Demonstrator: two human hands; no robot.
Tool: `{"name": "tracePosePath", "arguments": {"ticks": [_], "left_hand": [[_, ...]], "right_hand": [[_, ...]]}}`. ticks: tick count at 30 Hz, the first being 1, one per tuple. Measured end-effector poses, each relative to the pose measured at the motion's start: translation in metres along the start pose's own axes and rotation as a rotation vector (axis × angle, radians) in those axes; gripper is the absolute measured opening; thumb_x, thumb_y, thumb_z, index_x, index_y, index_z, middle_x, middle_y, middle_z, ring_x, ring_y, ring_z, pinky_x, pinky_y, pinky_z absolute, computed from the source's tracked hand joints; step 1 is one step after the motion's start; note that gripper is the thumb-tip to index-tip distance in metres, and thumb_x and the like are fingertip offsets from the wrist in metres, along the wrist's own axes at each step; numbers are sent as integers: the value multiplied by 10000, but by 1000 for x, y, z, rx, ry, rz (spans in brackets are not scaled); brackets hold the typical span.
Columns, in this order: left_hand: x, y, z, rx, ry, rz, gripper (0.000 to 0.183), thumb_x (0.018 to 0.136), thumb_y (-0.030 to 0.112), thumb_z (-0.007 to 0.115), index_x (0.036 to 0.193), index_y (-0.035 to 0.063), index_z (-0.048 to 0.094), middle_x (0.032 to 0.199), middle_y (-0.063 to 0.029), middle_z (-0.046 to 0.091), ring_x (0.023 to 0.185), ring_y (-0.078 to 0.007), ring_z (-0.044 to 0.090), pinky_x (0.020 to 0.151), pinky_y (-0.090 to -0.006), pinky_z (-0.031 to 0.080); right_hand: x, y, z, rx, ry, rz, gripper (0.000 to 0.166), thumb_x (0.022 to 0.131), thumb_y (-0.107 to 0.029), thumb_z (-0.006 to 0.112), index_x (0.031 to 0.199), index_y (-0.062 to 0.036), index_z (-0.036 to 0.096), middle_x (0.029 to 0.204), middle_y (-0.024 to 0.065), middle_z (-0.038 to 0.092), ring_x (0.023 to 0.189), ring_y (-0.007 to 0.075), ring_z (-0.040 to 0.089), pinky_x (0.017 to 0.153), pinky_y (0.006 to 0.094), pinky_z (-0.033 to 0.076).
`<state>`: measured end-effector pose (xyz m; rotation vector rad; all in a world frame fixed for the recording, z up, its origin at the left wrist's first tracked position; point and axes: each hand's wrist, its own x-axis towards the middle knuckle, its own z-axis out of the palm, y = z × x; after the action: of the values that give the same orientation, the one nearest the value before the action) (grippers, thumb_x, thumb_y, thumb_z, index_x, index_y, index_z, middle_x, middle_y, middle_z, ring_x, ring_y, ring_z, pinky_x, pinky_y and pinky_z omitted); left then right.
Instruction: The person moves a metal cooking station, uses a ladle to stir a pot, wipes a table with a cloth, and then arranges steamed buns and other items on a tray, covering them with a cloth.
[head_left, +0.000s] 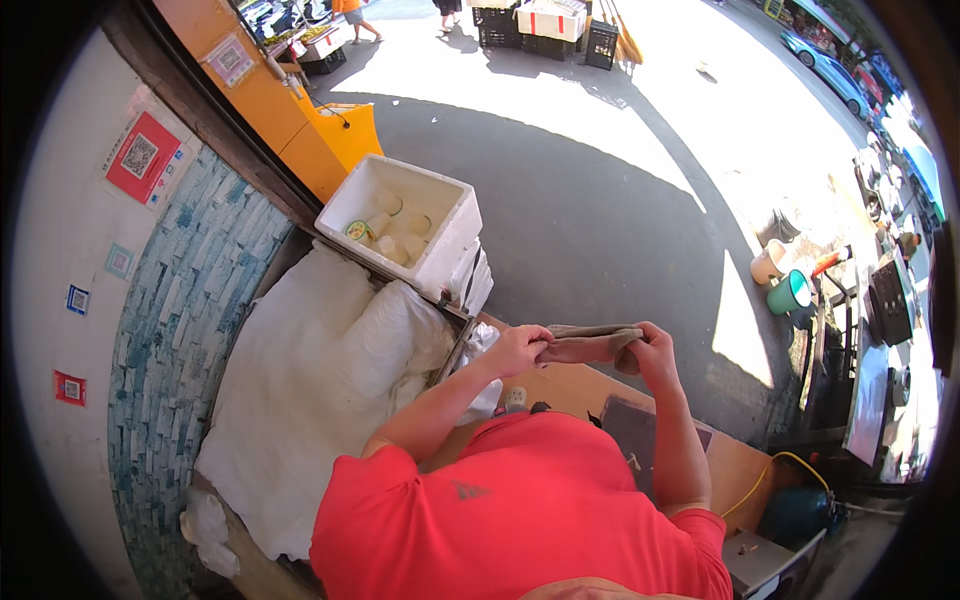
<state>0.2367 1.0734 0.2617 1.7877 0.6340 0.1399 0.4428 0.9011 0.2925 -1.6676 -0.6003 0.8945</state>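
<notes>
Stretched between my two hands is a folded brownish-grey cloth, held out in front of my red shirt at about waist height. My left hand pinches its left end between thumb and fingers. At the other end my right hand grips the cloth, and a short flap hangs beside the fingers. Left of my left arm lies a large white cloth draped over a table or cart. Beyond it stands an open white foam box with several lidded, pale-coloured containers inside.
An orange counter and a tiled wall with printed codes run along the left. Buckets stand at the right. A gas cylinder with a yellow hose is at lower right. Crates and people are farther out.
</notes>
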Motion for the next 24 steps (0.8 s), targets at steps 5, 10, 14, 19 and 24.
{"name": "tracePosePath", "arguments": {"ticks": [5, 10, 14, 19, 24], "left_hand": [[49, -23, 13, -50, -112, 45, 123, 852, 66, 490, 931, 24, 574, 799, -25, 578, 751, -92, 516, 674, -244, 434], [85, -34, 26, -123, -176, 67, 111, 870, 58, 465, 927, 28, 555, 792, 1, 545, 717, -77, 484, 651, -227, 419], [101, -45, 53, 10, -265, 50, 135, 853, 95, 509, 942, 15, 572, 829, -71, 595, 758, -137, 559, 705, -272, 463], [82, -36, 106, 372, -597, 234, 275, 817, 175, 572, 1045, 22, 587, 959, -133, 612, 882, -203, 605, 799, -303, 472], [41, 21, 180, 334, -795, 361, 361, 820, 173, 574, 1162, 60, 551, 1064, -145, 569, 953, -220, 583, 828, -315, 469]], "right_hand": [[-22, -7, -22, 397, -109, 204, 103, 788, -100, 589, 788, 1, 575, 696, 40, 578, 602, 99, 551, 517, 237, 443], [-56, 12, -46, 723, 64, 180, 95, 798, -76, 555, 855, -1, 564, 788, 67, 604, 664, 139, 582, 590, 264, 484], [-99, 38, -63, 966, 374, 18, 123, 810, -69, 529, 907, 0, 560, 860, 96, 620, 750, 176, 613, 666, 296, 513], [-168, 36, -59, 1042, 630, -76, 119, 829, -102, 543, 895, -8, 573, 830, 85, 622, 736, 166, 614, 642, 289, 502], [-251, 71, -76, 1047, 648, -101, 259, 820, -165, 439, 950, 8, 582, 869, 91, 612, 719, 186, 591, 659, 295, 491]]}}
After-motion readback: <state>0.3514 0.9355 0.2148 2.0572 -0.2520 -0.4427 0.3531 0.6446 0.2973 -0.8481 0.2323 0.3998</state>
